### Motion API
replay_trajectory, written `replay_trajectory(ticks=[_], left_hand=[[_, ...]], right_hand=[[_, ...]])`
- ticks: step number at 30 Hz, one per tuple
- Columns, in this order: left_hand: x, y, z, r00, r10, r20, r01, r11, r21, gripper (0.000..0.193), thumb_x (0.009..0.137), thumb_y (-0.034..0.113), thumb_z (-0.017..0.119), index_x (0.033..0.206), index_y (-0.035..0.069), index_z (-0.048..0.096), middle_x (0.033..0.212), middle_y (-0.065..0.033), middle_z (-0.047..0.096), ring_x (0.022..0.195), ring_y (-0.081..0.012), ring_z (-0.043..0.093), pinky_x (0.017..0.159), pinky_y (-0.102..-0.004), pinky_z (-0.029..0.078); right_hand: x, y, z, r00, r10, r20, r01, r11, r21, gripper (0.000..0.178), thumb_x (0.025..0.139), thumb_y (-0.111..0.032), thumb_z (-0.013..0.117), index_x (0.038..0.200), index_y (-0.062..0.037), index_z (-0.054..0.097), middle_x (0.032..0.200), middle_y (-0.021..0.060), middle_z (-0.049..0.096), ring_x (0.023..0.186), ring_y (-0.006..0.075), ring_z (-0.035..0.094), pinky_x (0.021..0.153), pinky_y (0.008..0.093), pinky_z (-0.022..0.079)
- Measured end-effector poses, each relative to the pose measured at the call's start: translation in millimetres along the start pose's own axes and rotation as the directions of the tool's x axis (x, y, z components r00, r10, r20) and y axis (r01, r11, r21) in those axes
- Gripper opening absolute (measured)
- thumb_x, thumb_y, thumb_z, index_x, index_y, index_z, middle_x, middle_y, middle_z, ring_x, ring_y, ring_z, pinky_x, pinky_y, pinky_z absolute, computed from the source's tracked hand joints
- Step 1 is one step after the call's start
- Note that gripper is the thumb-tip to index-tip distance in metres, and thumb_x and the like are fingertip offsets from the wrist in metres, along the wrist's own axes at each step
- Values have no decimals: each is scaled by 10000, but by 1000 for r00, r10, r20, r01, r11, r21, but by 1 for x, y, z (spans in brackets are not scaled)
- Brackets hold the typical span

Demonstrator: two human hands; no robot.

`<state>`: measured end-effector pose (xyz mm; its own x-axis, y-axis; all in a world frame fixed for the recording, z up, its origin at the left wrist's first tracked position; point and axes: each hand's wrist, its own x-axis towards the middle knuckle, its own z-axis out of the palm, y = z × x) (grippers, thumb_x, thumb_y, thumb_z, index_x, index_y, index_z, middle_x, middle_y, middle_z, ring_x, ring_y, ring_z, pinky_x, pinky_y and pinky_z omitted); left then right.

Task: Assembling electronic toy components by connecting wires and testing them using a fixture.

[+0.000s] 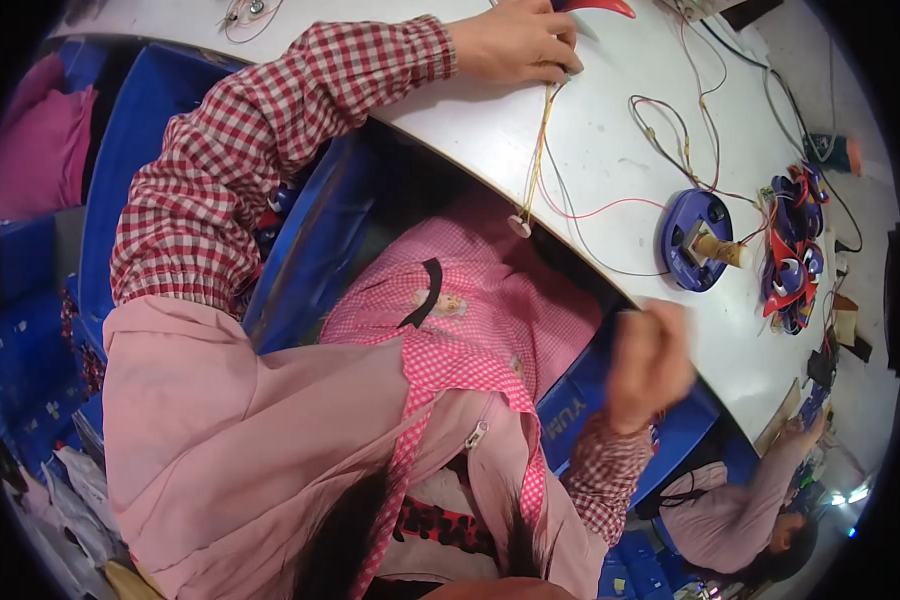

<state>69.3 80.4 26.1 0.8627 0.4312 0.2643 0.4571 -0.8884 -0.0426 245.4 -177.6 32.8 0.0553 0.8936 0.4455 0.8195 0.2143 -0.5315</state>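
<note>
My left hand (515, 42) is on the white table at the top, its bent fingers closed around the upper end of thin wires (543, 135). These yellow, red and dark wires run down to a small round disc (519, 227) hanging at the table's edge. Just beyond the fingers lies a red and purple curved part (602, 6), partly cut off by the frame. My right hand (652, 365) is off the table edge, smeared by motion, with its fingers curled; whether it holds anything is hidden. Nearest to it is a blue-purple oval housing (677, 246) with a tan cylinder (722, 250) standing out of it.
Several purple and red toy parts with painted eyes (792, 275) are piled at the table's right. Loose cables (685, 130) cross the white table (610, 165). Blue bins (135, 150) stand below its edge. Another person (725, 525) works at the lower right.
</note>
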Motion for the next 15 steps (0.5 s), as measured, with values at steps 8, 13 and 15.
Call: replay_trajectory(ticks=[8, 13, 15], left_hand=[[14, -23, 25, 988, 125, -85, -151, 870, -469, 123, 848, 169, 552, 865, 59, 604, 909, -90, 529, 911, -262, 442, 828, -373, 352], [16, -20, 27, 992, 82, -97, -121, 836, -535, 115, 836, 156, 552, 833, 49, 595, 892, -110, 526, 906, -275, 450, 824, -365, 364], [18, -18, 25, 989, 100, -106, -140, 856, -497, 118, 829, 149, 554, 832, 38, 592, 890, -119, 524, 910, -284, 456, 830, -367, 369]], right_hand=[[-19, -7, 116, 848, 456, 269, -528, 690, 495, 342, 819, -110, 683, 1088, 57, 555, 845, 93, 629, 609, 97, 542, 568, 231, 469], [-19, -16, 128, 788, 550, 276, -553, 437, 709, 233, 896, -112, 588, 1075, 37, 579, 846, 78, 643, 614, 74, 551, 538, 192, 448], [-16, -21, 125, 776, 575, 257, -531, 378, 758, 209, 905, -127, 578, 1042, 30, 591, 814, 80, 640, 582, 68, 538, 508, 188, 433]])
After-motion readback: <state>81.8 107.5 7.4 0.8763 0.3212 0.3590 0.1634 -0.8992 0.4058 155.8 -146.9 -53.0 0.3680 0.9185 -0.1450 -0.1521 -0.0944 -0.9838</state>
